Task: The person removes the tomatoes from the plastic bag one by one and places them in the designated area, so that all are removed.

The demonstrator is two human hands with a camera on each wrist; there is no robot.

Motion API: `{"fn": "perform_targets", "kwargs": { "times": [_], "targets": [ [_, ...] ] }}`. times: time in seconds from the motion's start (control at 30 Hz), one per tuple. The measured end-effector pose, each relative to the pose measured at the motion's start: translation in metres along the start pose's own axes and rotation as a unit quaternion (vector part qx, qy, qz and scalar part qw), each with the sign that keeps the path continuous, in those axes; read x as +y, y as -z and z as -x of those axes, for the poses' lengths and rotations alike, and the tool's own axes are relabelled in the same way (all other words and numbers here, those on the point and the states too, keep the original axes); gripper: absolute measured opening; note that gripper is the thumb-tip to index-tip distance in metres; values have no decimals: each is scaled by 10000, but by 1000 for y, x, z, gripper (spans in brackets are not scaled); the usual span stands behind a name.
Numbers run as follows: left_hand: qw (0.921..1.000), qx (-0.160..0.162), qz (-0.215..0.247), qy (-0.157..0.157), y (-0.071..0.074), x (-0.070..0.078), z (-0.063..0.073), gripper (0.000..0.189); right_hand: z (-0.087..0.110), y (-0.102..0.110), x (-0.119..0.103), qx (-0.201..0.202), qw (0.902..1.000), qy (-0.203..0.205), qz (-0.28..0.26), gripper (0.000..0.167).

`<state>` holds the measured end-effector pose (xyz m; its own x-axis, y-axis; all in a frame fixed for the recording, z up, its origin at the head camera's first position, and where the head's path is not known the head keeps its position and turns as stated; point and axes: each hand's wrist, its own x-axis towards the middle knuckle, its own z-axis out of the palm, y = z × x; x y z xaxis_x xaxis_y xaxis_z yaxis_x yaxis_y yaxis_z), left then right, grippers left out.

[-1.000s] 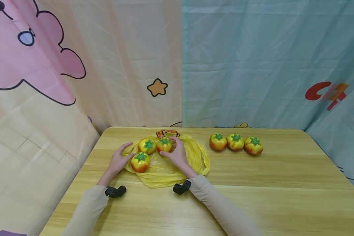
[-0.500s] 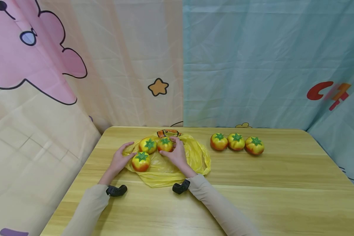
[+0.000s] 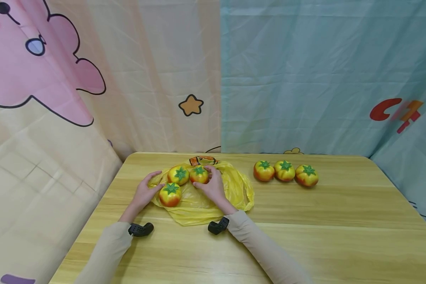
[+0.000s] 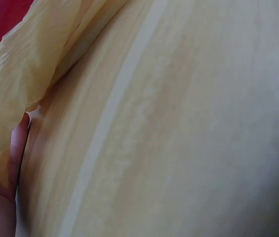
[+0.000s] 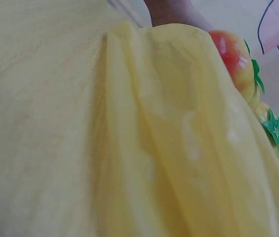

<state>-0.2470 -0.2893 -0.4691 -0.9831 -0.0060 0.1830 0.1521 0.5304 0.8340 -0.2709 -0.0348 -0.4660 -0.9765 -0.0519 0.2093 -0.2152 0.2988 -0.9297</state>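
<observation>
Three yellow-red toy tomatoes with green leaf tops sit on a crumpled yellow plastic bag [image 3: 195, 215]. My right hand [image 3: 214, 188] holds the right-hand tomato [image 3: 199, 174] between thumb and fingers. To its left is the back tomato [image 3: 178, 175], and nearer me the front tomato [image 3: 170, 195]. My left hand [image 3: 143, 194] rests at the bag's left edge, its thumb tip right at the front tomato and its fingers spread past it. In the left wrist view the bag's film [image 4: 35, 54] drapes over part of that hand. In the right wrist view, bag film [image 5: 179, 123] hides most of the work.
Several things lie on the wooden table [image 3: 305, 228]: three more toy tomatoes stand in a row at the back right, the left one [image 3: 264, 171], the middle one [image 3: 284, 171] and the right one [image 3: 307, 176]. Orange-and-black print [image 3: 203, 160] shows behind the bag. Curtains [image 3: 291, 79] rise behind the table.
The head view has shifted very slightly. Both hands, the bag and the toy tomatoes keep their places.
</observation>
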Motion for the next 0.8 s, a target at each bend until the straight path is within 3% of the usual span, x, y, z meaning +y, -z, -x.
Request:
{"fn": "perform_targets", "kwargs": {
  "times": [0.8],
  "targets": [
    [10000,17,15,96,0,4,2,51,1,6,-5,-121,9998,-99,-129,65]
  ]
}}
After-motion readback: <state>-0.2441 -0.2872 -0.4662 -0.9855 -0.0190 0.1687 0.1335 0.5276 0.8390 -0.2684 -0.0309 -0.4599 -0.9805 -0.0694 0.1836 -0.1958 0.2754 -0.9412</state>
